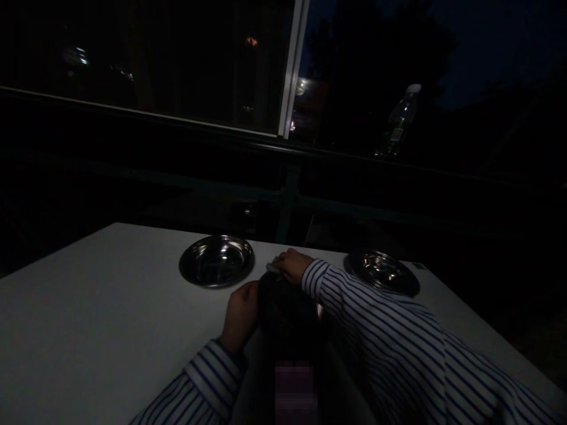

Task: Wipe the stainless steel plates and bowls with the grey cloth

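We see a plastic bottle [398,127] with a white cap [413,88] on the window sill [330,151], right of the pale window frame [293,74].

The room is dim. A pale window frame [291,77] edges a near-black pane [177,65] dotted with small lights [81,56]. To its right, dark foliage [385,47] stands against deep blue sky [491,35]. Below, dark greenish bars [289,195] cross behind a white table [88,313].
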{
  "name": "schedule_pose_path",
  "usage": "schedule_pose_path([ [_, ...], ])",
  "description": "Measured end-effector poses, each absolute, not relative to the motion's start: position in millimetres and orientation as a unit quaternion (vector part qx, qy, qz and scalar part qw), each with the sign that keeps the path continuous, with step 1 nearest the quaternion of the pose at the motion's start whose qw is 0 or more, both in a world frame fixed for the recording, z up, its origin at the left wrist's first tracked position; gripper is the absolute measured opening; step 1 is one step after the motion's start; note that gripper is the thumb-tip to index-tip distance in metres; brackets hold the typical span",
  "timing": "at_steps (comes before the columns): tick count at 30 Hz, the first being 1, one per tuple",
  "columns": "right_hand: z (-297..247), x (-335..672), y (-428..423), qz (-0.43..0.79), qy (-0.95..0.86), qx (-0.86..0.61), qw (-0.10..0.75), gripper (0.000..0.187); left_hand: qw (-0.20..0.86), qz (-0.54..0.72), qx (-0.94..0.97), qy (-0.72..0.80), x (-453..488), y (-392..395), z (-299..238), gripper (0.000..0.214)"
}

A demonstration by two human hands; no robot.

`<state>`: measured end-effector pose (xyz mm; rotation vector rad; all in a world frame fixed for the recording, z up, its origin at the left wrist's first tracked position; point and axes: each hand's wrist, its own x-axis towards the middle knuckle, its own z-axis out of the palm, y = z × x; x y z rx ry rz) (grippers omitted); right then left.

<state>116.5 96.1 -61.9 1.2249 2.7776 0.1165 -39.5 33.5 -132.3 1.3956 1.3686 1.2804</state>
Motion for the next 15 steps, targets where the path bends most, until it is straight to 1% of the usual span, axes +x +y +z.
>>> schedule_pose_path([
  [4,-56.5,153.2,90.0,0.036,0.886,0.458,0.067,0.028,0.388,0.502,0.548,0.545,-39.0,31.7,-129.9,0.034],
  [7,-54.9,176.5,69.4,0.029,0.871,0.487,0.061,0.028,0.380,0.499,0.545,0.556,-37.8,29.9,-128.4,0.034],
  [11,-58.1,195.4,31.8,0.015,0.859,0.510,0.037,0.029,0.367,0.504,0.535,0.570,-36.1,28.5,-129.3,0.033],
  [15,-64.3,205.2,-6.4,-0.033,0.850,0.525,-0.019,0.031,0.351,0.502,0.536,0.581,-34.6,27.2,-129.0,0.033],
])
